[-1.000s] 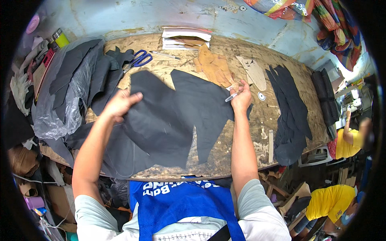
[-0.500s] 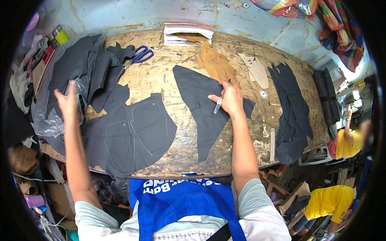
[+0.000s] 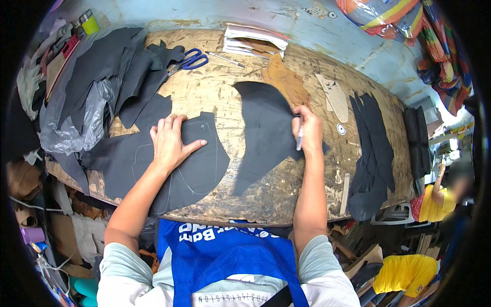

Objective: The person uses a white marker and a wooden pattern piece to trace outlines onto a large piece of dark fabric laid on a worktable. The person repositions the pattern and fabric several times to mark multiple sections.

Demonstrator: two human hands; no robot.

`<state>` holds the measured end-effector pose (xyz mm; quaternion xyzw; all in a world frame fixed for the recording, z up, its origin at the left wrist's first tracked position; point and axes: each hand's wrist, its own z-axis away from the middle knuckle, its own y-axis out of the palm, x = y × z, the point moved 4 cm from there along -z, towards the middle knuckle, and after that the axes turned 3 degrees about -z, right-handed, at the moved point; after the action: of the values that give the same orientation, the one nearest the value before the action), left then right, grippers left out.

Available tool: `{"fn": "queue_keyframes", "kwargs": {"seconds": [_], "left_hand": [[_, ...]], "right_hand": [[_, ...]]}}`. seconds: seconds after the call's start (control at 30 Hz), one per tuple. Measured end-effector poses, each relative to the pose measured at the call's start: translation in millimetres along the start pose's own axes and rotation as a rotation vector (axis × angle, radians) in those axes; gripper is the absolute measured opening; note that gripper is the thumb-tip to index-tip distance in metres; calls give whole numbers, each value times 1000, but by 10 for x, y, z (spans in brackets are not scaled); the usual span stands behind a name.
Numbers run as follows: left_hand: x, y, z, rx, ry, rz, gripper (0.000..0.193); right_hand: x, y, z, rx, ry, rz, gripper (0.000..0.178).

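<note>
My left hand (image 3: pixel 170 140) lies with fingers spread on a black leather-like sheet (image 3: pixel 202 166) that carries pale drawn outlines. In my right hand (image 3: pixel 309 128) is a slim clear-and-white pen (image 3: pixel 299 139), point upward. The same fingers pinch the right edge of another black piece (image 3: pixel 263 123), whose upper end curls off the table and whose lower end is smeared by motion. Beyond that piece lies a tan leather scrap (image 3: pixel 286 78). Several cream pattern pieces (image 3: pixel 333 100) rest to the right of the scrap.
Blue-handled scissors (image 3: pixel 193 59), a pen (image 3: pixel 225 60) and a paper stack (image 3: pixel 255 40) lie at the back of the worn wooden table (image 3: pixel 220 199). Black material and plastic (image 3: pixel 82 117) heap up at left; cut black strips (image 3: pixel 372 153) lie at right. People in yellow (image 3: pixel 406 273) are beyond.
My left hand has come down from above the plastic heap onto the marked sheet. My right hand has taken hold of the other black piece's edge, and that piece has shifted and curled.
</note>
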<state>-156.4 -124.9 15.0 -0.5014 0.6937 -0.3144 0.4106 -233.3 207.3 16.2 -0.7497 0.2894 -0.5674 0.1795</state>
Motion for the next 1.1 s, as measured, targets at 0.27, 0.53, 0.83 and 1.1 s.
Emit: {"fn": "queue_keyframes", "kwargs": {"seconds": [0.27,0.53,0.83,1.1], "left_hand": [[-532,280,-148,292,90,286,32],[723,-226,-376,-7,-316,-220,57],[1849,-518,-786,-180,-329,-183,22],[1299,-743,-812,-127,-668,1776,38]], "right_hand": [[251,-971,113,-246,-51,-403,20],[1095,-632,132,300,27,-554,28],[1452,13,-150,117,-267,-105,29],[1370,1234,509,742,292,-839,48]]}}
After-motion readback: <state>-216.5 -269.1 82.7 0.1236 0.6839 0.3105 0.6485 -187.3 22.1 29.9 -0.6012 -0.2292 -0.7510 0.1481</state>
